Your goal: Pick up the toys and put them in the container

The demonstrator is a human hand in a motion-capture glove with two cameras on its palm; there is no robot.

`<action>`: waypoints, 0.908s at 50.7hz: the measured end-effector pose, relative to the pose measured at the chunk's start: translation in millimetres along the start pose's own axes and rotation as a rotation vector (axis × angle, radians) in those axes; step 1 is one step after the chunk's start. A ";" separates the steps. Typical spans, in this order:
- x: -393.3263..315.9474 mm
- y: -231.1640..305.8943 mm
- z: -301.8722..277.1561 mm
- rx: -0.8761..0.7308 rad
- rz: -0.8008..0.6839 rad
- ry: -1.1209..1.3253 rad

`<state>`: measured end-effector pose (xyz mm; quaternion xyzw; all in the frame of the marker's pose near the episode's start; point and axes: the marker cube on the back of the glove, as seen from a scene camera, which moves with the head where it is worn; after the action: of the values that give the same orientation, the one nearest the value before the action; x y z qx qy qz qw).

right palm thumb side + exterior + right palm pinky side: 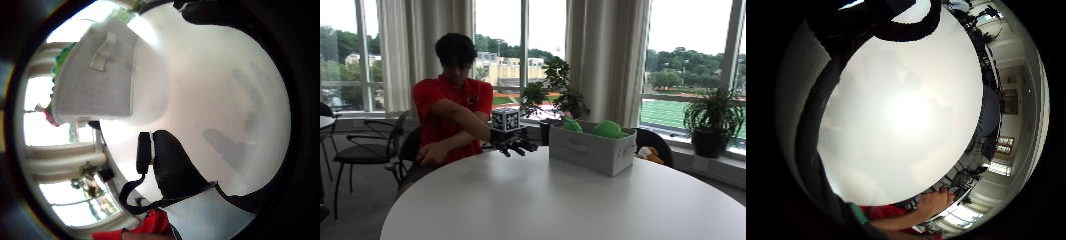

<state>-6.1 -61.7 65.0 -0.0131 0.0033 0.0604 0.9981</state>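
Note:
My gloved right hand (514, 143) hovers just above the round white table (539, 200), a short way left of the grey fabric container (591, 149). Its fingers (522, 146) hang relaxed and hold nothing. Green plush toys (609, 129) stick out of the top of the container. In the thumb side palm view the container (105, 75) stands on the table beyond my black glove fingers (170, 170), with a bit of green toy (62, 57) at its rim. The little finger side palm view shows only bare tabletop (901, 110).
An orange and white plush (647, 154) lies on a dark chair behind the container. The person's bare left hand (430, 155) rests off the table edge by their lap. Potted plants (713, 122) stand on the window sill. A black chair (370, 145) is at the left.

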 end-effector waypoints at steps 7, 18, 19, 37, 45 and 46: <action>-1.0 0.5 -0.1 0.011 -0.017 0.027; -6.3 6.9 -0.3 -0.009 0.011 0.021; -5.7 6.8 -1.2 -0.014 0.015 0.021; -26.9 21.3 -6.9 0.015 -0.024 0.002; -31.5 26.9 0.0 -0.002 0.003 -0.044; -31.9 27.5 0.6 -0.002 0.002 -0.044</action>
<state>-41.1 -38.3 65.1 -0.0130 -0.0185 0.0619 0.9978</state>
